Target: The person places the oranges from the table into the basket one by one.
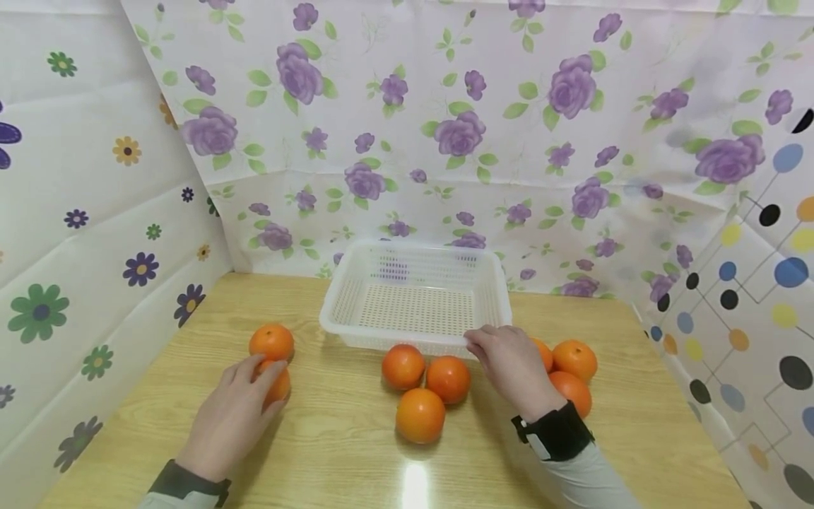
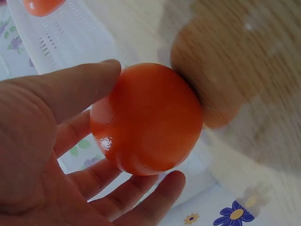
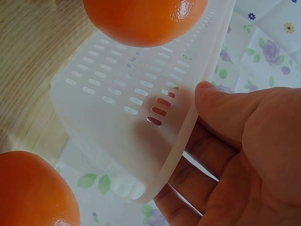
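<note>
My left hand (image 1: 232, 410) curls its thumb and fingers round an orange (image 2: 148, 120) on the left of the table. Another orange (image 1: 271, 342) sits just beyond it. My right hand (image 1: 511, 364) pinches the near right rim of a white plastic basket (image 1: 413, 335), thumb on one side and fingers on the other, as the right wrist view shows. The basket stands upright with slotted walls and holds no fruit. Close in front of it lie three oranges (image 1: 420, 416) in a cluster. Beside the right hand are three more oranges (image 1: 574, 360), one partly hidden by that hand.
The wooden table (image 1: 343, 452) reaches back to a purple-flowered sheet (image 1: 458, 134) behind the basket. Patterned sheets also hang at the left (image 1: 95, 233) and right (image 1: 763, 283) sides. Bare wood shows between the left oranges and the middle cluster.
</note>
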A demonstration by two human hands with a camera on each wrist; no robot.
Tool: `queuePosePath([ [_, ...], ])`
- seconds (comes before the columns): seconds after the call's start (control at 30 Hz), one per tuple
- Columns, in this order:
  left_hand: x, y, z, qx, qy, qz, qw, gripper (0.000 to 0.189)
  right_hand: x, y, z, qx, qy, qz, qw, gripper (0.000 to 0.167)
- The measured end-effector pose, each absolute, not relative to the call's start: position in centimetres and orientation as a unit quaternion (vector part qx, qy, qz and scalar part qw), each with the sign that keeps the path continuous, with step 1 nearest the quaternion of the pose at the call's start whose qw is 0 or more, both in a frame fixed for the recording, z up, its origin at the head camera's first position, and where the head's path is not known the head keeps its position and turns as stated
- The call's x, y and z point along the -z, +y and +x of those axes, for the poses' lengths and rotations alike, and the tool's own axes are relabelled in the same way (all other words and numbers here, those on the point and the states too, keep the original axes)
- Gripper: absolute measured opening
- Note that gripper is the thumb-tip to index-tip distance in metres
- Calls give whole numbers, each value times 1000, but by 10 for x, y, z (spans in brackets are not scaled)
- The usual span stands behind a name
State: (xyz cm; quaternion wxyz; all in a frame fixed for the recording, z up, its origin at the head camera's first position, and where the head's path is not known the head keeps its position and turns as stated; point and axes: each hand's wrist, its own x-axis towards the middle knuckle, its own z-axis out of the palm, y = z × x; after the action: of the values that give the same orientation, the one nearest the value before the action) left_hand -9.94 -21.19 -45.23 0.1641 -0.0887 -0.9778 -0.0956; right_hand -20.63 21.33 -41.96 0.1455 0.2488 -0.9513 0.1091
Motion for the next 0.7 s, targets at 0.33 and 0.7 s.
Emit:
queuePosePath([
  [0.33,455,-212,-102,101,-974,-96,180,61,420,214,-208,-108,-955,241,137,19],
  [0.7,454,-210,-102,105,-977,-90,163,64,420,214,-207,-113,-955,240,132,20],
])
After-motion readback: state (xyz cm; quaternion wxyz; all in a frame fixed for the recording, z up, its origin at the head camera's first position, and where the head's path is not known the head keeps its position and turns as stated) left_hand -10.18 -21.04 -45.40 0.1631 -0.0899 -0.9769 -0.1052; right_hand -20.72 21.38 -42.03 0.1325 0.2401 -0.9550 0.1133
